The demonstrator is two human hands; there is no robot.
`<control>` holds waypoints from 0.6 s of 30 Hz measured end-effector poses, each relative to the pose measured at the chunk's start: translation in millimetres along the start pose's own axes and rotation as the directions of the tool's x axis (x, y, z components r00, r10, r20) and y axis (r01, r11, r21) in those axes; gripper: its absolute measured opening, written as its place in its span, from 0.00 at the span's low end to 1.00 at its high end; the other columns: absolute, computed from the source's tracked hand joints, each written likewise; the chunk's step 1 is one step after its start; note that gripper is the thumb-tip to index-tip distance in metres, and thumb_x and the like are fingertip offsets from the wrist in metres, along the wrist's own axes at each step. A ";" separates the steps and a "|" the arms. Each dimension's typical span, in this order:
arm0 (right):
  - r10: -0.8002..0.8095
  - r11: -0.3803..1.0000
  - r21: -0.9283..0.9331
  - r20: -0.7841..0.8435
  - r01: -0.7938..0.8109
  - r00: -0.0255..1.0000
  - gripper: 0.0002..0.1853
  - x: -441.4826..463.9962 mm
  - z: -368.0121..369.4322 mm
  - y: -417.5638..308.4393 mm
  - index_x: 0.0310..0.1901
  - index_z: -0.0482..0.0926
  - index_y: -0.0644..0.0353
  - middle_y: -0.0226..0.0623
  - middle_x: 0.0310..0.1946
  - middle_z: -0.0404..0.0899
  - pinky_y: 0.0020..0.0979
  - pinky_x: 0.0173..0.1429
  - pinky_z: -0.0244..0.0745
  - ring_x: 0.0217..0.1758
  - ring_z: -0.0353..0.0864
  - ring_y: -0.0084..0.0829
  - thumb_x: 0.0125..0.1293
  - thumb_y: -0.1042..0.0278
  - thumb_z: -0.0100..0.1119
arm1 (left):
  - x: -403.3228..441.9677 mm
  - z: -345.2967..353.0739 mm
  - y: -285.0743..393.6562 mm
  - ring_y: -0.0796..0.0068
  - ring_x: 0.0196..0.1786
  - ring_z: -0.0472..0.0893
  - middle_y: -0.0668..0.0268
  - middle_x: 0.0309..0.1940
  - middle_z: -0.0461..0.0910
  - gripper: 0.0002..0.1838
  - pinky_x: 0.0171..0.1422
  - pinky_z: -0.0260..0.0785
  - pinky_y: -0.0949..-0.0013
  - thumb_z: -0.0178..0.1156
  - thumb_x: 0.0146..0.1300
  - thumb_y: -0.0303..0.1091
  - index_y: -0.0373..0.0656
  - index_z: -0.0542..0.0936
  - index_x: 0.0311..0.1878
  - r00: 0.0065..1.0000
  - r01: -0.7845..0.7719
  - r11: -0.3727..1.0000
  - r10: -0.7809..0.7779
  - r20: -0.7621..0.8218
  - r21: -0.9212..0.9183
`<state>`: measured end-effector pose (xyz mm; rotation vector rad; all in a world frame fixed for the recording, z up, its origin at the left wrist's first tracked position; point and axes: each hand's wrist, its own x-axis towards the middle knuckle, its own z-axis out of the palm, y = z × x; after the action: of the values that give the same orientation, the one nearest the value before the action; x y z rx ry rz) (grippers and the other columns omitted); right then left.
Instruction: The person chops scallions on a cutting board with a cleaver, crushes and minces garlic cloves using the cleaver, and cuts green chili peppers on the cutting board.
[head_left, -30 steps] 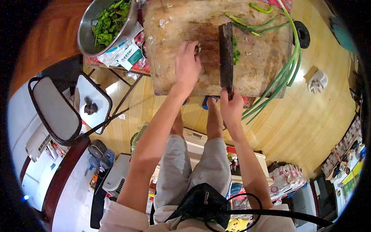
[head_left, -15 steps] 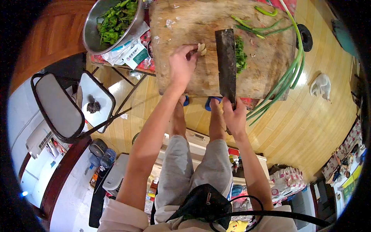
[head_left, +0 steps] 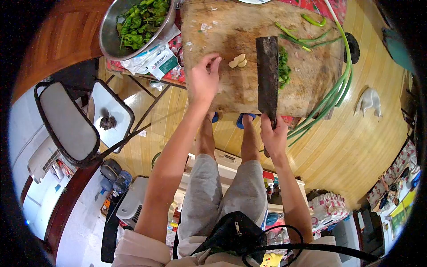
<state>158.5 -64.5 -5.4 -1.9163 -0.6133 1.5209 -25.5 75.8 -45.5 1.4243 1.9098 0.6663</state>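
Note:
My right hand (head_left: pixel 274 133) is wrapped around the handle of a dark cleaver (head_left: pixel 267 75), whose broad blade lies over the wooden cutting board (head_left: pixel 231 95). Chopped green onion (head_left: pixel 283 66) sits against the blade's right side, partly hidden by it. A few peeled garlic cloves (head_left: pixel 238 61) rest on the board left of the blade. Just left of these, my left hand (head_left: pixel 207 78) hovers with loosely bent fingers, a gap between thumb and forefinger, and nothing visible in it. Long green onions (head_left: pixel 342 82) hang over the board's right edge.
Leafy greens fill a metal bowl (head_left: pixel 106 38) at upper left, beside a white-and-green packet (head_left: pixel 161 63). Part of a white plate shows at the top. A folding chair (head_left: pixel 66 122) stands left; a white cat-like shape (head_left: pixel 369 101) is on the floor at right.
My left hand has let go of the garlic cloves and drawn back to the left, leaving them on the board. The cleaver stays in nearly the same place. The view has shifted slightly.

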 end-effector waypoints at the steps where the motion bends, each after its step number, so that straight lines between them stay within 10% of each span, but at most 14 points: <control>1: 0.001 1.000 -0.002 0.000 -0.001 1.000 0.10 -0.6 0.6 -0.8 0.42 0.78 0.65 0.29 0.25 0.76 0.25 0.33 0.68 0.29 0.69 0.18 0.68 0.67 0.56 | 0.7 -3.7 0.6 0.59 0.35 0.85 0.54 0.32 0.85 0.09 0.41 0.75 0.65 0.64 0.62 0.34 0.45 0.86 0.44 0.999 -0.006 0.995 0.010 -0.043 0.096; 10: 0.026 1.000 0.000 0.022 -0.026 0.999 0.09 4.1 13.1 1.7 0.36 0.77 0.63 0.23 0.23 0.73 0.24 0.30 0.64 0.27 0.67 0.16 0.69 0.66 0.57 | 15.7 -15.5 -0.4 0.56 0.47 0.77 0.57 0.39 0.75 0.21 0.48 0.73 0.60 0.61 0.51 0.19 0.45 0.83 0.50 0.831 -0.448 0.786 0.542 -0.126 0.425; 13: 0.007 1.000 0.009 0.018 -0.007 1.000 0.09 4.5 15.8 -3.2 0.35 0.77 0.63 0.22 0.22 0.71 0.23 0.28 0.62 0.26 0.65 0.15 0.69 0.66 0.57 | 6.8 -3.3 -0.2 0.56 0.46 0.78 0.60 0.38 0.77 0.19 0.48 0.74 0.58 0.61 0.49 0.20 0.44 0.83 0.47 0.852 -0.522 0.835 0.520 0.057 0.173; 18: 0.039 0.999 0.009 0.033 -0.039 0.999 0.09 8.3 15.3 -8.5 0.35 0.77 0.63 0.23 0.22 0.73 0.24 0.27 0.62 0.25 0.66 0.15 0.69 0.66 0.56 | 1.2 13.6 -1.1 0.56 0.46 0.79 0.62 0.41 0.78 0.16 0.49 0.75 0.58 0.61 0.50 0.21 0.45 0.83 0.44 0.904 -0.410 0.876 0.353 0.241 0.255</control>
<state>145.7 -50.2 -7.5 -1.9099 -0.5853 1.5801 -16.1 76.9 -55.4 2.0197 1.6409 0.4043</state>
